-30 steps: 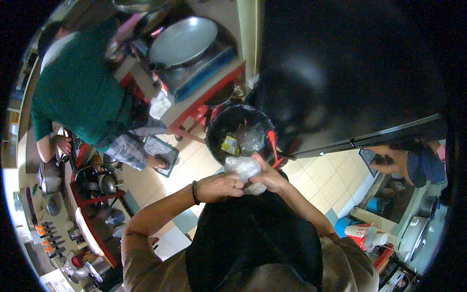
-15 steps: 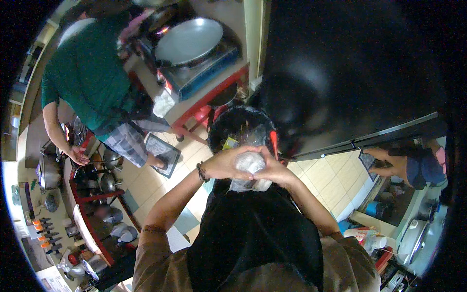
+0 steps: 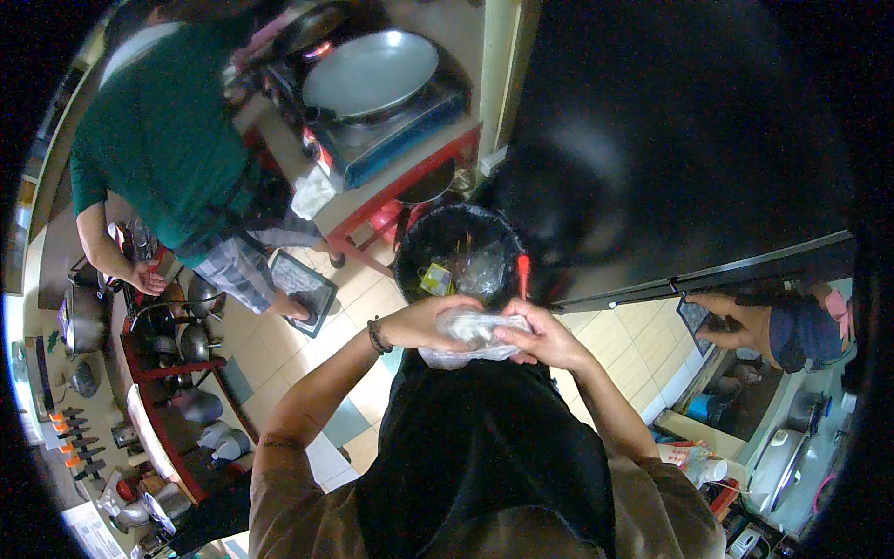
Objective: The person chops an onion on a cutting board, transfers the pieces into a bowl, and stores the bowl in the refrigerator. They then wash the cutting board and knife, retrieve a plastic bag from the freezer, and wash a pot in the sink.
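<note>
A clear plastic bag (image 3: 458, 357) with something whitish inside is held in front of my black apron (image 3: 484, 438). My left hand (image 3: 430, 323) wraps the bag's left side, with a dark beaded bracelet at the wrist. At the bag's right end, my right hand (image 3: 547, 337) pinches the crumpled plastic between thumb and fingers. What is inside the bag cannot be made out. Just beyond my hands stands a black-lined bin (image 3: 406, 244), with a yellow packet (image 3: 435, 279) and crumpled clear plastic (image 3: 481, 270) in it. A red handle-like piece (image 3: 523, 272) rises at its right rim.
At the far left, a person in a green shirt (image 3: 163, 140) stands by a stove with a large pan (image 3: 371, 76). A big dark panel (image 3: 652, 158) fills the far right. Another person's legs (image 3: 736, 317) show at right. Pots (image 3: 197, 343) crowd the left shelves.
The bag has gone from a compact bundle cupped by both hands to a wider, looser shape. My right hand has shifted right along it. The view has moved slightly.
</note>
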Tool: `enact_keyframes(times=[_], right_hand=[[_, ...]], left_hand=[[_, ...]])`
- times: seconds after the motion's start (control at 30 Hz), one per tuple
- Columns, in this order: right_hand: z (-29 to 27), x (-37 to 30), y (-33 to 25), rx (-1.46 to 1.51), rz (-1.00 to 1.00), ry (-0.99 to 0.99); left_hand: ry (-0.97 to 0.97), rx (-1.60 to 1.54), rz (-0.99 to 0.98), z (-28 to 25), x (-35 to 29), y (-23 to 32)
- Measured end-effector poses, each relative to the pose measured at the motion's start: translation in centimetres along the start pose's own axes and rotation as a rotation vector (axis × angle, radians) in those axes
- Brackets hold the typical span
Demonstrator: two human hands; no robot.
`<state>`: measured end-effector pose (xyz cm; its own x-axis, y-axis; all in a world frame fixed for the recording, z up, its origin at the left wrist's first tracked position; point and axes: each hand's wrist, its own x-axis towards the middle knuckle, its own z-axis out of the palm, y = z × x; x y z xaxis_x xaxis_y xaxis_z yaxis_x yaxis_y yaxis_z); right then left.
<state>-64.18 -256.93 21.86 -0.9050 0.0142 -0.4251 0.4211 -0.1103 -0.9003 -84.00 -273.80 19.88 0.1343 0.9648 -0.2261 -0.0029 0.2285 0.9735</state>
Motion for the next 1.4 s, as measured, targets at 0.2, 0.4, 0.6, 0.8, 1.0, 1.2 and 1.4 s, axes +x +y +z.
enact_keyframes(times=[0.2, 0.4, 0.6, 0.8, 1.0, 1.2, 1.4], right_hand=[[1.6, 1.5, 0.3, 0.648, -0.182, 0.060], [1.3, 2.7, -2.2, 0.370, -0.105, 0.160], [1.2, 3.7, -2.5, 0.409, -0.230, 0.060], [0.3, 4.5, -2.7, 0.706, -0.130, 0.237], [-1.7, 4.7, -4.0, 0.260, -0.266, 0.291], [-3.7, 5.7, -4.2, 0.424, -0.227, 0.173], [-5.7, 9.2, -6.6, 0.584, -0.254, 0.103]], left_hand=[[0.037, -0.417, 0.065, 0.5, -0.5, -1.6], [0.169, -0.320, 0.096, -0.6, -1.2, -0.8], [0.135, -0.302, 0.241, -0.8, -0.6, 0.0], [0.281, -0.353, 0.323, -0.2, 0.2, -0.1], [0.433, -0.381, 0.330, 0.5, 0.4, -0.3], [0.563, -0.619, 0.402, 1.1, 1.3, -0.3], [0.742, -0.979, 0.598, 1.2, 2.7, -1.6]])
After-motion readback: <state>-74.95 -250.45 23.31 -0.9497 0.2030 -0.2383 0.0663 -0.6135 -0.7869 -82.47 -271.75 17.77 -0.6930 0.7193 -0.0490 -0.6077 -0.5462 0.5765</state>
